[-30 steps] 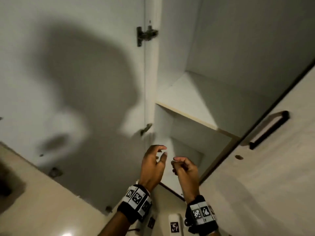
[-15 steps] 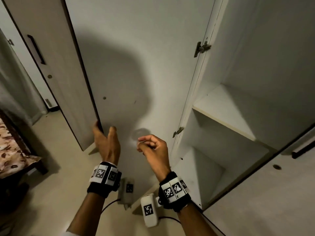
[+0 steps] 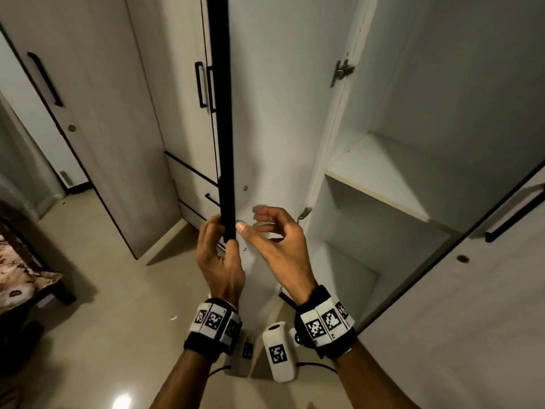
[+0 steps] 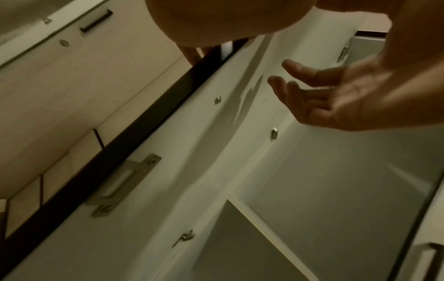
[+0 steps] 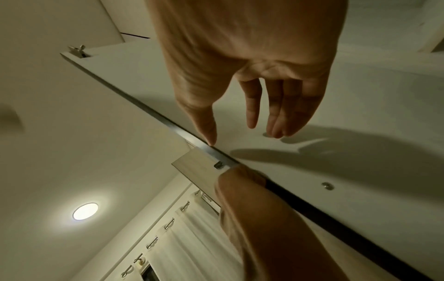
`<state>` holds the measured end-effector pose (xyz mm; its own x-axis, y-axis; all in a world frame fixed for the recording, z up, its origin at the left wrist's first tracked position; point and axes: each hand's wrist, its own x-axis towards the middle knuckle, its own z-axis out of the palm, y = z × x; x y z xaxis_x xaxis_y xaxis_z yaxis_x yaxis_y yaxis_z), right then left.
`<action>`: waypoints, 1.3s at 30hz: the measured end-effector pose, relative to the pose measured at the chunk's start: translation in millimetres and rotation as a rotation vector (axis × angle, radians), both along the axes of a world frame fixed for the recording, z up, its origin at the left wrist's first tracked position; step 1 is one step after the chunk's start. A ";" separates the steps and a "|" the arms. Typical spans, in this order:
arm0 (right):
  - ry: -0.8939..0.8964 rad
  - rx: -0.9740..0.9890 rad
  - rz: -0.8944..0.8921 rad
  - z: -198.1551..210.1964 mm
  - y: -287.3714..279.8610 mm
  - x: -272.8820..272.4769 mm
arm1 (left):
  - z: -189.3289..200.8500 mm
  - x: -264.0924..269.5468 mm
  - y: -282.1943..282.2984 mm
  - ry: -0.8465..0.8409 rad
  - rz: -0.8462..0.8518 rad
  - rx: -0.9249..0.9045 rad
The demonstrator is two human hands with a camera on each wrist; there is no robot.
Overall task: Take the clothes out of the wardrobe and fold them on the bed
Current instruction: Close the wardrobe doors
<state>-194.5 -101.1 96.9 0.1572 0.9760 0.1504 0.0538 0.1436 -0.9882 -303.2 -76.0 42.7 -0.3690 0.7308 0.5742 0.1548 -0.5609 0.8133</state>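
**Gripping the door edge while the shelves show no clothes**

Holding the dark edge of the open wardrobe door (image 3: pixel 224 119), the left hand (image 3: pixel 219 261) has its fingers wrapped round one side and the thumb on the other, low on the edge. The right hand (image 3: pixel 278 246) is free just beside it, holding nothing, fingers loosely bent and apart, the thumb tip very near the same edge; from the right wrist view I cannot tell if it really touches.

The wardrobe (image 3: pixel 442 84) stands open to the right. Its upper shelf (image 3: pixel 380 175) and the compartments under it look bare, and I see no clothes in any view. A corner of the bed (image 3: pixel 20 278), with a flowered cover, shows far at the left, well apart from the hands.

What could go wrong, in my judgement:

- If the door swings toward the frame, the left fingers behind the edge could be caught, and the right thumb is close enough to be pinched too.
- If the door is pushed wider, it may strike the neighbouring closed doors (image 3: pixel 203 84), which stand just behind it, and their black handles could trap the fingers.
- The hinge (image 3: pixel 342 70) may suffer if the door is pulled by its low edge with force.
- The clothes may be in another compartment, so time could be lost searching this one.
- The cable and small white devices hanging under the wrists could snag on a handle.
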 end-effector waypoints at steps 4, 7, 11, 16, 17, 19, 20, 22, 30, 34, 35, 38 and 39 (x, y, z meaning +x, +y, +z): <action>0.019 0.074 -0.131 0.0 -20.3 23.3 | -2.5 22.4 -21.8 0.013 -0.163 0.045; 0.003 0.129 -0.245 -2.1 -42.2 54.0 | 2.7 49.1 -32.4 -0.059 -0.340 0.009; -0.018 0.160 -0.410 -1.3 -74.4 100.3 | 10.8 97.1 -35.6 0.023 -0.539 -0.014; -0.107 0.126 -0.678 -8.5 -91.2 170.7 | 13.9 175.5 -29.8 0.174 -0.744 -0.058; -0.117 0.104 -0.730 -11.4 -91.2 184.5 | 13.5 189.0 -26.2 0.189 -0.792 -0.074; -0.156 0.070 -0.844 -15.1 -90.0 211.9 | 12.9 217.4 -17.0 0.198 -0.917 -0.106; -0.187 0.060 -0.899 -16.9 -88.5 224.2 | 12.3 229.8 -12.1 0.198 -0.966 -0.114; -0.242 0.059 -0.993 -19.2 -84.4 249.4 | 11.7 256.2 -3.7 0.211 -1.023 -0.114; -0.229 -0.005 -1.195 -24.2 -49.9 343.5 | 15.3 353.1 24.4 0.214 -1.094 -0.097; -0.210 0.006 -1.243 -31.5 -20.9 390.6 | 16.2 398.9 47.2 0.205 -1.089 -0.141; -0.206 0.006 -1.247 -34.5 -14.4 400.5 | 16.4 408.0 51.1 0.204 -1.078 -0.149; -0.219 0.038 -1.260 -36.6 1.9 422.0 | 16.8 432.5 60.7 0.196 -1.025 -0.142; -0.232 0.064 -1.271 -34.9 6.6 428.0 | 17.0 440.9 63.6 0.193 -1.004 -0.130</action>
<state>233.5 -94.5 62.0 0.9281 0.1529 0.3395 0.3550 -0.0879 -0.9307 137.7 -12.4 59.7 0.5360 0.7121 0.4535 -0.2022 -0.4133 0.8879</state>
